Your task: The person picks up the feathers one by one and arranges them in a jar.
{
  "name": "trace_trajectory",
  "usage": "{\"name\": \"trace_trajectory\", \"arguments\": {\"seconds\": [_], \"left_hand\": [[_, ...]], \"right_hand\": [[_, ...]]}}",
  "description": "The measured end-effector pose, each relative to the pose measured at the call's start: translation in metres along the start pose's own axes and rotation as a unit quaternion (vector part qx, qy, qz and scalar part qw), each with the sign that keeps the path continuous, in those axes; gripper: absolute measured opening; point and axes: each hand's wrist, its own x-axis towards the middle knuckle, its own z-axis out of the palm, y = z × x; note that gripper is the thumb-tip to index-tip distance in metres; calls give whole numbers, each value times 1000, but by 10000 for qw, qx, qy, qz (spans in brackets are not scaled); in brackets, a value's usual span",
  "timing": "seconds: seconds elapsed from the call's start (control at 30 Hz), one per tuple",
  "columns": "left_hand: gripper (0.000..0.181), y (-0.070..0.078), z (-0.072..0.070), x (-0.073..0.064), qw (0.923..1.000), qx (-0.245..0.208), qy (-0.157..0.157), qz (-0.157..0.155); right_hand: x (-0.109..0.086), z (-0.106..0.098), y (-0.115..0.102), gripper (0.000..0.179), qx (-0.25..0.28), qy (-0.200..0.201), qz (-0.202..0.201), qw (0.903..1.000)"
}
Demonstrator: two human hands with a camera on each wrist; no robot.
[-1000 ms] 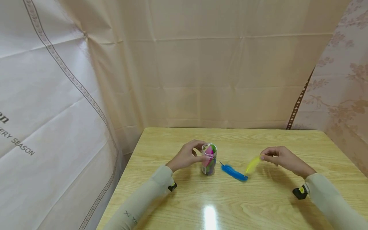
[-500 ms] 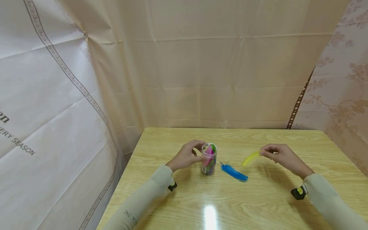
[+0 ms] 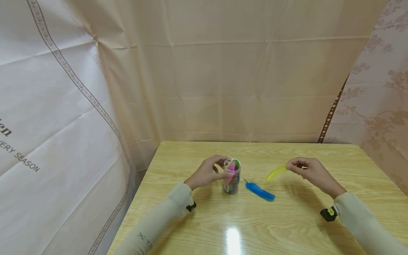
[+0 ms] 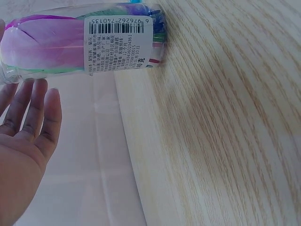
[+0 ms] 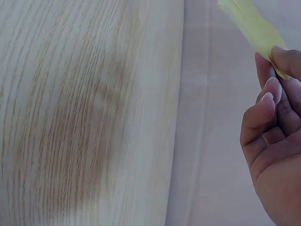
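Note:
My left hand [image 3: 207,173] grips a clear jar [image 3: 232,182] standing upright on the table, thumb on the near side and fingers around the far side. Pink, green and purple feathers [image 4: 47,42] fill the jar, and a white barcode label [image 4: 117,44] shows on its side in the left wrist view. Over to the right, my right hand [image 3: 313,175] pinches a yellow feather [image 3: 276,172] by one end between thumb and forefinger, above the tabletop. Between the jar and that hand lies a blue feather [image 3: 259,191], its quill pointing toward the jar.
A wood-grain table [image 3: 287,226] spreads beneath both hands, with a bright light reflection near its front. Beige cloth [image 3: 223,88] hangs behind it, with a white printed sheet [image 3: 57,141] at left and a floral one [image 3: 382,106] at right.
My right hand has moved slightly left and up with the yellow feather, whose free tip has lifted away from the blue feather. My left hand and the jar have stayed put.

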Motion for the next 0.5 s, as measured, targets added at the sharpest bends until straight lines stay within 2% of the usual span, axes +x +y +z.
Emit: {"name": "trace_trajectory", "arguments": {"seconds": [0.5], "left_hand": [[55, 1, -1, 1, 10000, 37, -6, 6]], "right_hand": [[3, 3, -8, 27, -97, 369, -126, 9992]]}}
